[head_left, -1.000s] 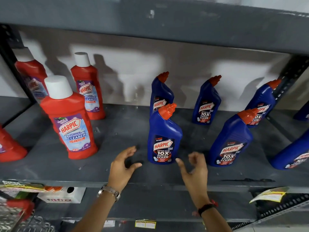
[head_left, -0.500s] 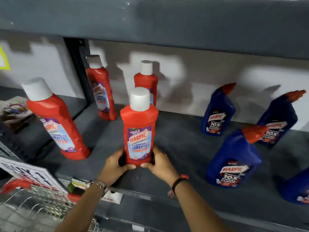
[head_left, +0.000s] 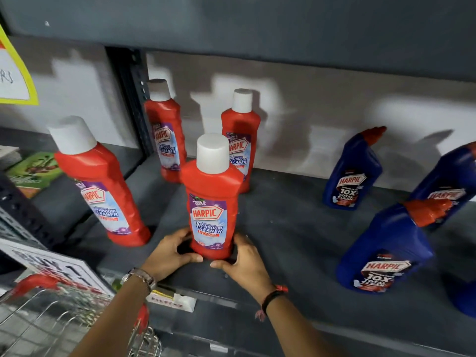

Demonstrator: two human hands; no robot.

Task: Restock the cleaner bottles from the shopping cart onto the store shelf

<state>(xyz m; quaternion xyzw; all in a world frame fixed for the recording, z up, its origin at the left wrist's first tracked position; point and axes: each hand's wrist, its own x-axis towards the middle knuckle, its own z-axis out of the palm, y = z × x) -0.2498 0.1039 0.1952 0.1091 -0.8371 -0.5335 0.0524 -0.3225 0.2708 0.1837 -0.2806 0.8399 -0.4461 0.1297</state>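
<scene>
Upright near the front edge of the grey shelf (head_left: 283, 228), a red Harpic bathroom cleaner bottle (head_left: 211, 199) with a white cap, label facing out. Cupped around its base from either side: left hand (head_left: 170, 253) with thumb across the front lower corner and fingers curled behind, right hand (head_left: 244, 258) mirroring it, both pressed against the plastic and resting on the shelf. Behind the held bottle, two more red bottles (head_left: 164, 135) near the back wall; a fourth red bottle (head_left: 103, 191) off to the left. Blue Harpic bottles (head_left: 353, 173) with orange angled caps well apart to the right. Below left, the wire shopping cart (head_left: 51, 320) just beside the left forearm
</scene>
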